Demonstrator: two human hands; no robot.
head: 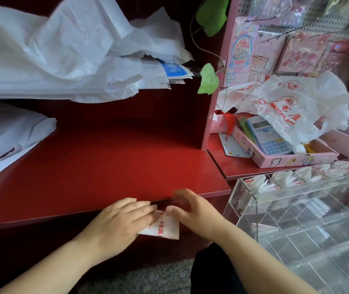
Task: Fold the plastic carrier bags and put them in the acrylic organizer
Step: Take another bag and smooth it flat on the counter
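A white carrier bag with red print, folded into a small triangle [165, 229], hangs just below the front edge of the red shelf [105, 166]. My left hand [118, 221] holds its left side, fingers laid over the top. My right hand [192, 209] pinches its upper corner with thumb and fingers. The clear acrylic organizer [296, 209] stands to the right; several folded bags [275, 179] fill its back row. An unfolded white bag with red print [292, 109] lies crumpled over the pink tray at right.
A pile of white plastic bags and papers [63, 49] sits on the upper left shelf, more white bags [6, 132] below it. A pink tray [286, 160] holds a blue calculator [267, 134]. A pink pegboard [275, 39] with sticker packs stands behind.
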